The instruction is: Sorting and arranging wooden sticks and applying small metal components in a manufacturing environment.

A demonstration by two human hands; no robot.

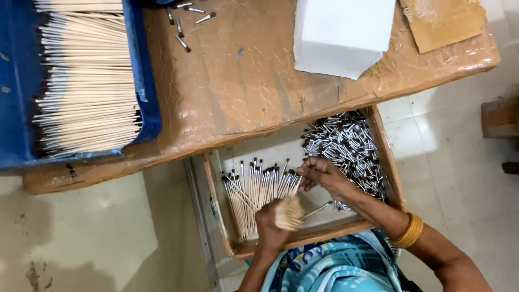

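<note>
Below the table [227, 108], left hand [270, 221] grasps a bundle of brushes [270, 186] over the drawer [303, 235]; right hand [319, 173] pinches their tips beside ferrules [346, 143].

Head camera looks steeply down, near the drawer [385, 141].

White rectangular pack [343, 32], plain on every side in view, lies on the tabletop well beyond the left hand [270, 230], which grips a bundle of sticks [288, 212]. A flat brown cardboard piece [440, 21] lies further right of the pack. A blue open box [143, 70] stands far left of the grip. No labels, signs or screens show.
</note>
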